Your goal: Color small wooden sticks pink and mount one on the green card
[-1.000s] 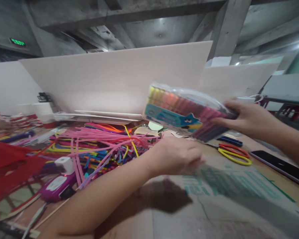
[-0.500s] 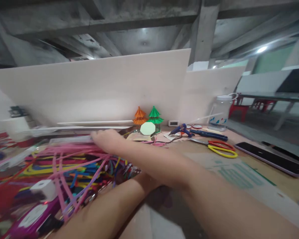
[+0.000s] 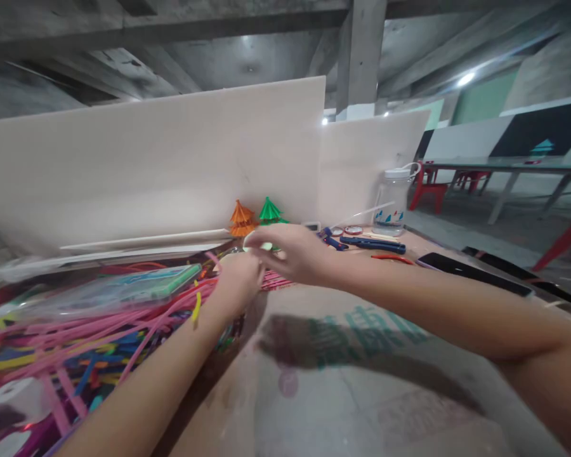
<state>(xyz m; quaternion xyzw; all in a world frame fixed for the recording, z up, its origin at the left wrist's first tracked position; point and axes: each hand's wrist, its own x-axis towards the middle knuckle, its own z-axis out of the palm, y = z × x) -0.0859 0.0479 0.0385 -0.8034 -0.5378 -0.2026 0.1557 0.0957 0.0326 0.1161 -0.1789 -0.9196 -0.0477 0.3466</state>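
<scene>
My left hand (image 3: 240, 276) is low over the table beside the pile of pink strips (image 3: 171, 311); its fingers are closed, with a short pink piece showing at them. Just right of it, my right hand (image 3: 297, 251) reaches in with bent fingers at a pale green disc (image 3: 265, 246), which it partly hides. Whether the fingers grip the disc is hard to tell. Behind the hands stand an orange pagoda-like model (image 3: 242, 219) and a green one (image 3: 270, 211), the green one partly covered.
A clear plastic case (image 3: 137, 285) lies on the strips at left. Toward the right are a glue gun (image 3: 332, 240), a blue cutter (image 3: 374, 244), a water bottle (image 3: 390, 203) and a black phone (image 3: 471, 274). A pale board (image 3: 171, 165) stands behind.
The view has turned right. My arms are no longer crossed; my right hand has moved from the pile at left to the disc, and my left hand has come into view.
</scene>
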